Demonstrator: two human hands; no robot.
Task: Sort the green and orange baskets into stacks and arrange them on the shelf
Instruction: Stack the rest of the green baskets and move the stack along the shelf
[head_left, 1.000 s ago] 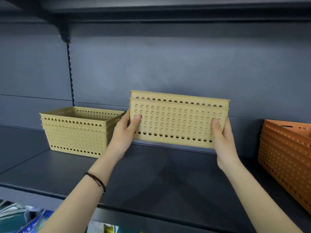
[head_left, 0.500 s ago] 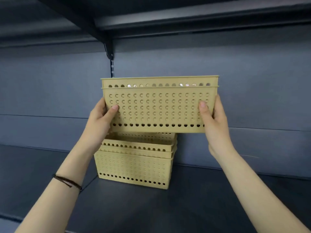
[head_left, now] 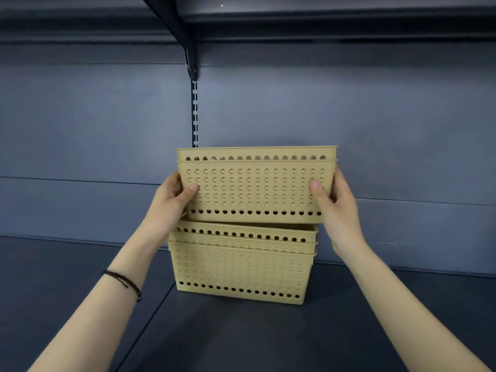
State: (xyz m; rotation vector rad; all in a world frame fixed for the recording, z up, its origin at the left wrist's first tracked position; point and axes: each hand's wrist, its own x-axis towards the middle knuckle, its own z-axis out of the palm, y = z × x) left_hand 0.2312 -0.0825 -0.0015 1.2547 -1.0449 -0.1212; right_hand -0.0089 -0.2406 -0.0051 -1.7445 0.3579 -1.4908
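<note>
I hold a pair of nested yellow-green perforated baskets (head_left: 256, 187) by their two short ends. My left hand (head_left: 169, 202) grips the left end and my right hand (head_left: 335, 202) grips the right end. The pair hangs level, its bottom just at the mouth of a stack of matching yellow-green baskets (head_left: 240, 267) that stands on the dark shelf (head_left: 241, 336). Whether the held pair touches the stack I cannot tell. No orange basket is in view.
The grey back panel (head_left: 349, 124) rises close behind the stack, with a slotted upright (head_left: 194, 114) and a bracket above it. The upper shelf (head_left: 295, 20) hangs overhead. A seam in the shelf board runs down from the stack's left corner.
The held baskets moved left from the middle of the shelf to above the yellow-green stack, then came down toward its opening. The view swung left, so the orange baskets left the frame.
</note>
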